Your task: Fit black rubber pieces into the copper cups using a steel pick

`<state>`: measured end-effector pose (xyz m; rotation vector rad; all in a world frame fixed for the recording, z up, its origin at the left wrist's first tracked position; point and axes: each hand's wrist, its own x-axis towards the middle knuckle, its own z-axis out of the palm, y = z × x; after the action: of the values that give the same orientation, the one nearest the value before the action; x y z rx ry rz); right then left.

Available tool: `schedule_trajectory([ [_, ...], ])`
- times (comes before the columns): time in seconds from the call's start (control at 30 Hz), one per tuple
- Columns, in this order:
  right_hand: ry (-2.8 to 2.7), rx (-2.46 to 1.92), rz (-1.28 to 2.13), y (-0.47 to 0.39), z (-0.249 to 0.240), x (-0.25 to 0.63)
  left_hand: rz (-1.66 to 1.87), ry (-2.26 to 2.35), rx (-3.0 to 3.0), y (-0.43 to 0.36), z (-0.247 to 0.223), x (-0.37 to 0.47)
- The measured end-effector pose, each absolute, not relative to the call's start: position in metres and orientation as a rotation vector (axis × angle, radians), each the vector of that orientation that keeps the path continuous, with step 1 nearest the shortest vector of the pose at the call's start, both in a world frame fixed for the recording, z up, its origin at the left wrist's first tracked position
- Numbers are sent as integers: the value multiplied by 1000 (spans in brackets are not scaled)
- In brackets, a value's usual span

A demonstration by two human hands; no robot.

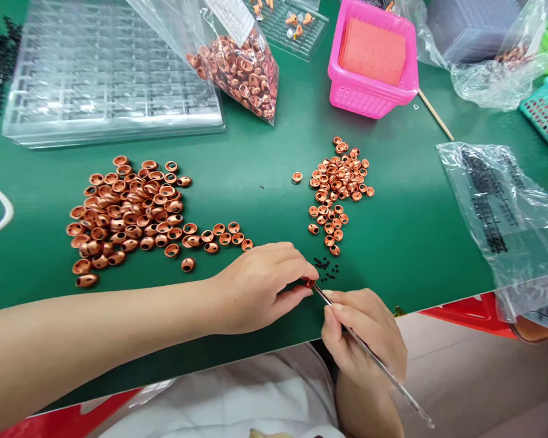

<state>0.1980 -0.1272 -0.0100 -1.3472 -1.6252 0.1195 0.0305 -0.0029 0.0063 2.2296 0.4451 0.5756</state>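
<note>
My left hand [267, 280] is closed in a pinch on a small copper-coloured cup [309, 282], mostly covered by the fingertips. In my right hand [369, 337] are slim metal tweezers [383, 366], their tip touching that cup. Just beyond the fingertips lie several tiny black pieces [326, 268] on the green table [256, 158]. A small heap of copper-coloured cups [340, 176] with holes in them is above the black pieces. To the left, a bigger heap of copper-coloured cups [128, 213] trails off toward my left hand.
Clear plastic trays [114, 79] are stacked at the back left, beside a bag of copper-coloured cups [242, 73]. A pink basket [369, 97] holds an orange-red block [372, 52]. On the right are a wooden stick [436, 115] and a clear bag with black parts [497, 201].
</note>
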Motion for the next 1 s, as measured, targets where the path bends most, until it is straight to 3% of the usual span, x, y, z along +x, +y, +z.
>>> schedule_trajectory([
  [1.0,-1607,-1317,179,-129,-11,199,545,397,2223,-1,8,28],
])
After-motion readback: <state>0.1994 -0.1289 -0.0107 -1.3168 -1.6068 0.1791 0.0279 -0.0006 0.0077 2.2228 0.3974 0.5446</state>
